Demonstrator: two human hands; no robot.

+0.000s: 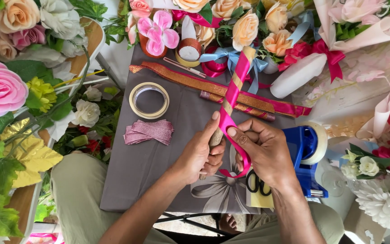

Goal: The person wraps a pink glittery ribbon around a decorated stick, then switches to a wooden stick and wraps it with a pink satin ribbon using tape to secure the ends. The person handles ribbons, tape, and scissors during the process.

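Observation:
A wooden stick (239, 75) wound in a spiral with bright pink ribbon (229, 111) slants from the table's middle up toward the flowers. My left hand (201, 153) grips its lower end, thumb pressed on the ribbon. My right hand (262, 149) holds the loose pink ribbon, which loops down under its fingers, with the thumb against the stick.
On the grey table (132, 171) lie a tape roll (149, 100), a folded pink glitter ribbon (148, 132), orange and red glitter ribbons (195, 81), a blue tape dispenser (305, 153) and black-handled scissors (258, 184). Artificial flowers (5, 86) crowd the left, far and right sides.

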